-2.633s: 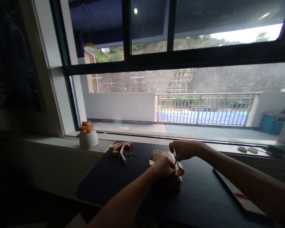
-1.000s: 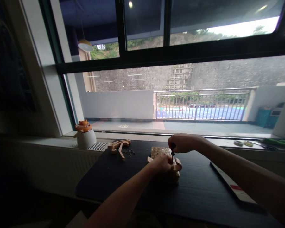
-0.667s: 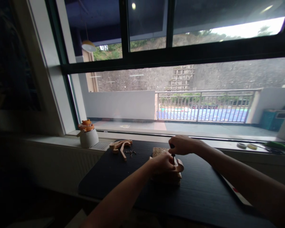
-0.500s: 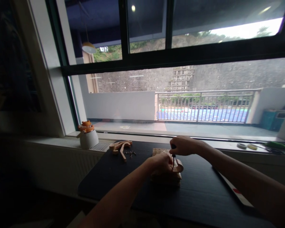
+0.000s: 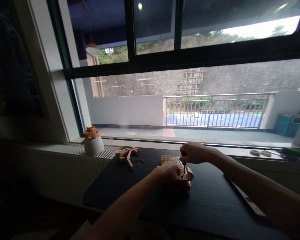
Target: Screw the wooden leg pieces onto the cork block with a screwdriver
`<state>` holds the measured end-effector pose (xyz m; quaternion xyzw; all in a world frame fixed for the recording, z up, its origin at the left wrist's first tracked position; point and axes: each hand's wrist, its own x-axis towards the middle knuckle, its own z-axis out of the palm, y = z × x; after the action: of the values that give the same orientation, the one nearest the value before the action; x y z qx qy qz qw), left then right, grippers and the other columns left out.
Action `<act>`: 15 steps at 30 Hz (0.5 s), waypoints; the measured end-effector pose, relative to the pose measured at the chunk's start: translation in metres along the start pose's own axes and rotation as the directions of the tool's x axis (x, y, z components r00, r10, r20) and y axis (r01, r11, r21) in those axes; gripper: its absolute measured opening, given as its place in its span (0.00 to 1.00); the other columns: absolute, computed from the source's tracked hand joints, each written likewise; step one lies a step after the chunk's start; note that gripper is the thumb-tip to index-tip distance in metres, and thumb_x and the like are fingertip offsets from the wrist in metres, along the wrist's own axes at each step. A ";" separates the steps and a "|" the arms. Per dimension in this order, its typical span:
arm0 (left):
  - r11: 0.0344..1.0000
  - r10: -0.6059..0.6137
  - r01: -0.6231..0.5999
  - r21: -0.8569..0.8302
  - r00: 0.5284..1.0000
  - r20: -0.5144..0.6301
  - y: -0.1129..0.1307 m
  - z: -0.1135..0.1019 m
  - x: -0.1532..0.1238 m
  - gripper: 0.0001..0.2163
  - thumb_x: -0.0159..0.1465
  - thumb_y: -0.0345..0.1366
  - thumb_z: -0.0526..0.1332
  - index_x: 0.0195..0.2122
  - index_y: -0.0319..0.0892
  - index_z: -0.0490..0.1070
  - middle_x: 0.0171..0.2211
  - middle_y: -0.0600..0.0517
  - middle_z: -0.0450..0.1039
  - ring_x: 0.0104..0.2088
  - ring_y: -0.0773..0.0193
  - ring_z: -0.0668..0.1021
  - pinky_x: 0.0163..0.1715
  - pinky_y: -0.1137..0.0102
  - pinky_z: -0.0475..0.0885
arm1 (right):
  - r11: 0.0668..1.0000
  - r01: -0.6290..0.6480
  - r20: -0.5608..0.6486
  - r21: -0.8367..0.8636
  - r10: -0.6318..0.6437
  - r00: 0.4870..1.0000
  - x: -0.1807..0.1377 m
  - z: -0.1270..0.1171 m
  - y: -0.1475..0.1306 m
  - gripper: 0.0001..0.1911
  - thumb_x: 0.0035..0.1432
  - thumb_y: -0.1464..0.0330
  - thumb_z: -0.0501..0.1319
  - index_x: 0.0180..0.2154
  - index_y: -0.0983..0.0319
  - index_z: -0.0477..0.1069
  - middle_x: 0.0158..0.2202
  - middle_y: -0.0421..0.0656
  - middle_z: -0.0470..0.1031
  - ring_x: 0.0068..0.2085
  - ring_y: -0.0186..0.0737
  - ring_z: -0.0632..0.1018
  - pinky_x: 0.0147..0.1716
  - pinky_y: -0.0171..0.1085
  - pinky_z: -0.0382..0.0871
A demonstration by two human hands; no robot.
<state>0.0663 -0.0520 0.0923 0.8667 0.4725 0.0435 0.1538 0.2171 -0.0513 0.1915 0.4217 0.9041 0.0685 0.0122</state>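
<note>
A small wooden assembly (image 5: 176, 184) with a woven panel (image 5: 170, 159) rests on the black table (image 5: 130, 190). My left hand (image 5: 169, 172) is closed on its top, holding it down. My right hand (image 5: 193, 152) is wrapped round the dark handle of a small screwdriver (image 5: 183, 166), held upright with its tip down on a curved wooden piece (image 5: 188, 175) of the assembly.
Loose curved wooden parts (image 5: 127, 153) and several dark screws (image 5: 137, 161) lie at the table's far left. A white pot with an orange figure (image 5: 92, 142) sits on the sill. A long white strip (image 5: 247, 200) lies at right. Tape rolls (image 5: 259, 153) rest on the right sill.
Both hands stay on the wooden assembly with the screwdriver upright throughout. The view shifts slightly; my right hand's grip turns a little on the handle.
</note>
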 end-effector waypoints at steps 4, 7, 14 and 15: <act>1.000 0.011 -0.011 -0.005 1.000 -0.004 0.001 0.000 -0.002 0.05 0.56 0.35 0.61 0.32 0.42 0.75 0.32 0.52 0.74 0.35 0.62 0.75 0.35 0.72 0.68 | 1.000 0.007 -0.015 0.009 -0.007 1.000 0.001 0.003 0.000 0.13 0.51 0.62 0.57 0.30 0.63 0.77 0.26 0.45 0.76 0.24 0.35 0.70 0.21 0.34 0.53; 1.000 0.012 -0.012 -0.007 1.000 -0.008 0.002 0.000 -0.002 0.05 0.56 0.34 0.61 0.31 0.42 0.75 0.32 0.53 0.74 0.35 0.62 0.75 0.36 0.71 0.68 | 1.000 0.009 -0.023 0.019 -0.008 1.000 0.002 0.004 0.000 0.13 0.52 0.62 0.57 0.30 0.62 0.77 0.26 0.44 0.76 0.23 0.35 0.69 0.21 0.33 0.53; 1.000 0.010 -0.010 -0.003 1.000 -0.010 0.003 -0.001 -0.003 0.04 0.56 0.33 0.61 0.30 0.41 0.75 0.31 0.53 0.74 0.34 0.63 0.75 0.38 0.71 0.68 | 0.999 0.009 -0.042 0.051 -0.007 0.999 0.002 0.004 -0.001 0.12 0.52 0.62 0.58 0.29 0.62 0.76 0.26 0.44 0.76 0.24 0.35 0.70 0.22 0.33 0.54; 1.000 0.010 -0.010 -0.003 1.000 -0.009 0.003 -0.002 -0.004 0.04 0.56 0.33 0.61 0.30 0.41 0.75 0.31 0.53 0.74 0.34 0.63 0.75 0.37 0.71 0.68 | 0.998 0.008 -0.045 0.059 -0.005 0.999 0.002 0.005 0.000 0.12 0.52 0.62 0.58 0.29 0.63 0.76 0.26 0.44 0.76 0.24 0.35 0.70 0.22 0.33 0.54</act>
<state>0.0665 -0.0564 0.0950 0.8686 0.4689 0.0489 0.1527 0.2162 -0.0497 0.1870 0.4173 0.9071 0.0509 -0.0202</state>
